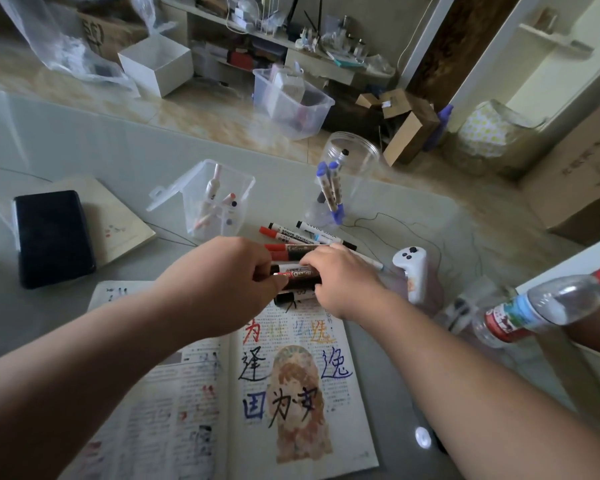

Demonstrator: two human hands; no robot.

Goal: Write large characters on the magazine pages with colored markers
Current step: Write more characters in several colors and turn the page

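An open magazine [222, 393] lies on the glass table in front of me, its right page covered with large characters in red, blue, black and orange. Above its top edge my left hand [219, 275] and my right hand [336, 275] both grip a whiteboard marker [297, 273] between them, one at each end. Under and behind the hands lies a loose pile of markers [302, 235] with red and black caps.
A clear box [219, 199] with pens and a clear jar [347, 178] with blue markers stand behind the pile. A dark phone [52, 237] lies on a notebook at the left. A white controller [413, 271] and a water bottle [534, 306] are at the right.
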